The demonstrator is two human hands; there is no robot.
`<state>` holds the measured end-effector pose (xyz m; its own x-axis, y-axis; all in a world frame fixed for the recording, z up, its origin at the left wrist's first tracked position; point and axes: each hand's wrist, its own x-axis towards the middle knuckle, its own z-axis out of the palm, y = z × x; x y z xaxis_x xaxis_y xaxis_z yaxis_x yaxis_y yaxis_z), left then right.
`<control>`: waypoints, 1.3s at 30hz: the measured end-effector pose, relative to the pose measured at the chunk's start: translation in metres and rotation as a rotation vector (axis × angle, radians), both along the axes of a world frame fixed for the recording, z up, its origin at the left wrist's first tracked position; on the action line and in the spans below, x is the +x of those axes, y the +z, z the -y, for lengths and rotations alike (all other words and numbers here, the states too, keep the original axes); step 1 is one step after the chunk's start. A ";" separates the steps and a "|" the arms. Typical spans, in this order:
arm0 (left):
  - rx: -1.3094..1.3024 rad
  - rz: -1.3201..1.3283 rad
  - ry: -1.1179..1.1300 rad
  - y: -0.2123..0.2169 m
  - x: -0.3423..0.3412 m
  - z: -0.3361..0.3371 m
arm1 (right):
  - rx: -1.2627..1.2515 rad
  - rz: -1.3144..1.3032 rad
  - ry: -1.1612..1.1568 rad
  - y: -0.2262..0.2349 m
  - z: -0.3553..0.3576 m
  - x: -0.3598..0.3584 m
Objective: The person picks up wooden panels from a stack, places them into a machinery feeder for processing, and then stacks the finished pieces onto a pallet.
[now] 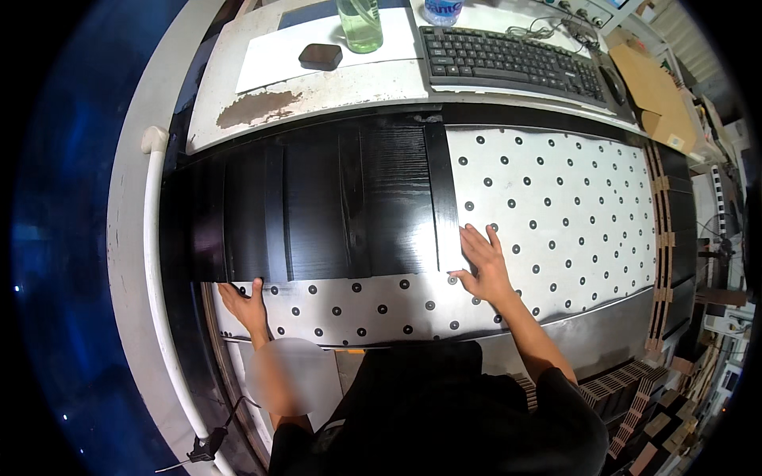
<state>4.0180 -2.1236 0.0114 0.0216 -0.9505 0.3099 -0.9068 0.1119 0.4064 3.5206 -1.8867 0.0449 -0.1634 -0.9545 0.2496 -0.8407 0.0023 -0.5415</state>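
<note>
A black wood-grained panel [317, 198] with raised strips lies over the left part of a white bed [556, 206] dotted with dark round studs. My left hand [244, 305] rests at the panel's near edge, toward its left end, fingers apart. At the near right corner is my right hand [484, 266], its fingers spread along the panel's right edge and the thumb by the near edge. Neither hand is wrapped round anything.
Beyond the bed, a white worktop holds a black keyboard [508, 63], a green bottle [361, 28] and a small dark box [321, 56]. A white pipe [153, 238] runs along the left. Brown slatted pieces [627, 385] are stacked at the near right; cardboard [655, 87] lies far right.
</note>
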 end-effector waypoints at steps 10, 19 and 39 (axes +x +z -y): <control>-0.066 -0.002 0.015 -0.023 0.011 0.008 | -0.034 -0.093 -0.012 -0.013 -0.014 -0.001; -0.040 0.197 0.104 -0.017 0.007 0.005 | -0.100 -0.188 -0.088 -0.012 -0.027 0.014; -0.317 0.483 -0.048 -0.080 0.008 -0.052 | -0.009 0.377 -0.320 -0.081 -0.329 0.130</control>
<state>4.0259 -2.0716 -0.0683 -0.2342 -0.8061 0.5434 -0.9719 0.2066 -0.1124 3.6506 -1.5574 -0.0356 -0.5284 -0.8399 0.1241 -0.5438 0.2225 -0.8092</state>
